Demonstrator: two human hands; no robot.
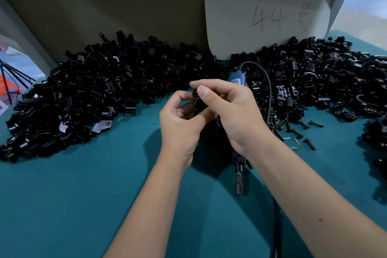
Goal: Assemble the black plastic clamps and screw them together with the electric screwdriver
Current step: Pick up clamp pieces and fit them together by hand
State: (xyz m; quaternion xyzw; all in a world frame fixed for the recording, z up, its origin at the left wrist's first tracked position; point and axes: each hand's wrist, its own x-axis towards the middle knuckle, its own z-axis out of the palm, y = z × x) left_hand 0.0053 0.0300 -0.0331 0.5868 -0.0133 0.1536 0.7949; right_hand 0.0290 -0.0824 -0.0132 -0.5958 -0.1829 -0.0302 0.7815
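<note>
Both hands meet above the middle of the teal table. My left hand and my right hand together hold a small black plastic clamp, thumbs and fingertips pinching it from both sides. Most of the clamp is hidden by fingers. The electric screwdriver lies on the table under my right hand: its blue rear end shows beyond the fingers and its black bit end sticks out below the wrist. A black cable loops from its back.
A large heap of black clamp parts covers the left and back; another heap fills the right. Loose black screws lie right of my right wrist. A grey card marked "44" leans against the back wall.
</note>
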